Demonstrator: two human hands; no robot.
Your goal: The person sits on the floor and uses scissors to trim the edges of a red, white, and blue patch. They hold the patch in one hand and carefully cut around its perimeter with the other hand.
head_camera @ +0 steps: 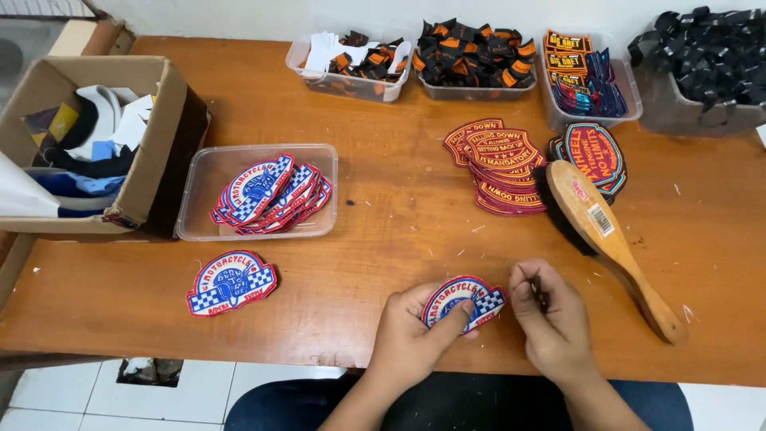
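Down at the desk's near edge, the left hand (411,331) pinches a patch (463,302), thumb pressed on its face and fingers curled under it, so it sits tilted just off the wood. The right hand (550,319) is closed beside the patch's right end, fingertips pinched together around something small and dark; what it is cannot be told. The patch looks light, thin and flexible, an embroidered piece with a stitched border, likely to bend if held by one corner only; a thumb-and-finger hold across the border seems the firm place to take it. A like patch (231,282) lies alone toward the near left corner. A clear tray (199,187) holds a fanned pile of the same kind. A wooden brush (610,239) lies near the right edge, its head resting on a red stack (499,164). A cardboard box (144,172) stands at the left edge.
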